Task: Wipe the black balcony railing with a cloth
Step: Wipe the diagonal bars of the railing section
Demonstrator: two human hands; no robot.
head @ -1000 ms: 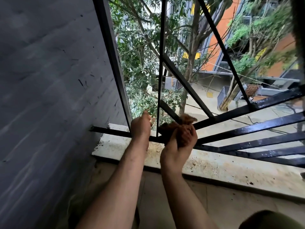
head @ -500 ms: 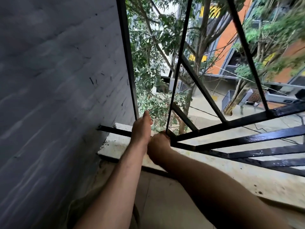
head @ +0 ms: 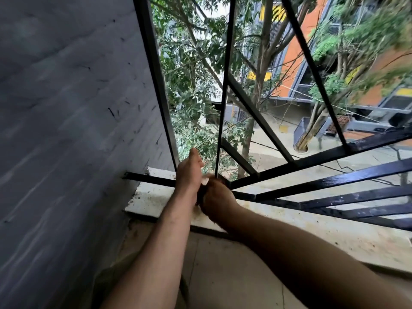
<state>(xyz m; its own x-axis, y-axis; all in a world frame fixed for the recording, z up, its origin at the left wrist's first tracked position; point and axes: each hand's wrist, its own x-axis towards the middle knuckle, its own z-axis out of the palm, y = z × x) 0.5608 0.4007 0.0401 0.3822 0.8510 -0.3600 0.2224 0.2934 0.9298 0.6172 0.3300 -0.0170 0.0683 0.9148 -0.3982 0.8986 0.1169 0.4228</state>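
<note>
A grey wall (head: 66, 130) fills the left side. The black railing (head: 312, 181) is fixed against it and runs off to the right.

At the railing's bottom left corner, the L hand (head: 189, 172) is laid over the low rail. Its fingers look straight and together, pointing to the far side, and nothing is seen held in them. It is prob. placed there as a brace, so weight can be leaned fwd while the other arm works.

Just right of it, touching, the R hand (head: 217, 197) is bunched at the foot of the thin upright (head: 223, 108), where several bars meet. Its fingers are curled tight, judged to be round the cloth (head: 201, 194). Only a dark scrap of the cloth shows, betw. the two hands; the rest is hidden by the fist. The fist is prob. pressed in like this because the joint is cramped and dirt collects there.

The step is taken to be rubbing this corner joint. The long bars to the right look glossy, but clean vs. wet cannot be told.

Under the railing a pale ledge (head: 289, 221) is spotted w/ grime, so the cloth is best kept off it. Trees and a street lie far below, so a dropped cloth would be lost.
</note>
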